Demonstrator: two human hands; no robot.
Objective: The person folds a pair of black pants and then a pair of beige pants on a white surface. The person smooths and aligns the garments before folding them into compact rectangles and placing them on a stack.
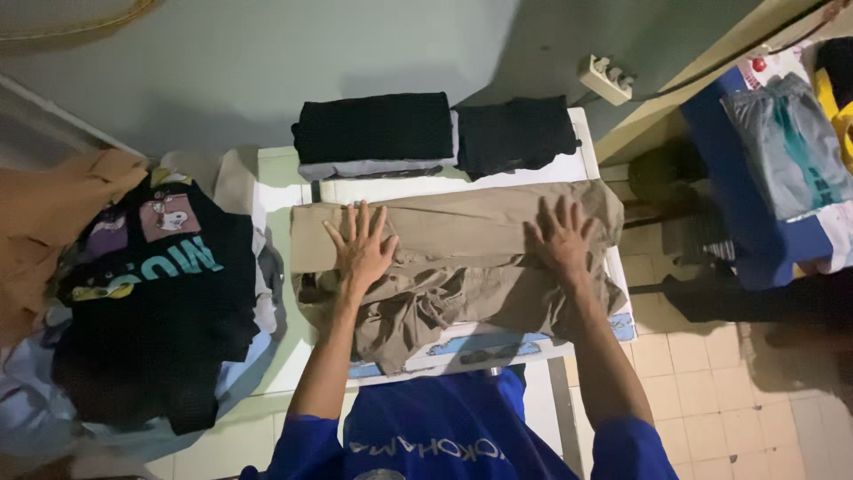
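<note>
Both hands lie flat with fingers spread wide, holding nothing, pressed down on a khaki garment (462, 267) that stretches across the white surface (277, 191). The left hand (362, 247) rests on the garment's left part, the right hand (562, 238) on its right part, the two well apart with smooth folded cloth between them. Nearer the person than the palms, the fabric is bunched and wrinkled and hangs toward the surface's front edge. Beyond the left hand's fingertips sits a folded black stack (375, 132) with grey cloth beneath it, and beyond the right hand's fingertips another folded black piece (517, 133), just beside the first. Off to the left of the left hand lies a dark heap of clothes (160, 293). To the right of the right hand is tiled floor (711, 373).
</note>
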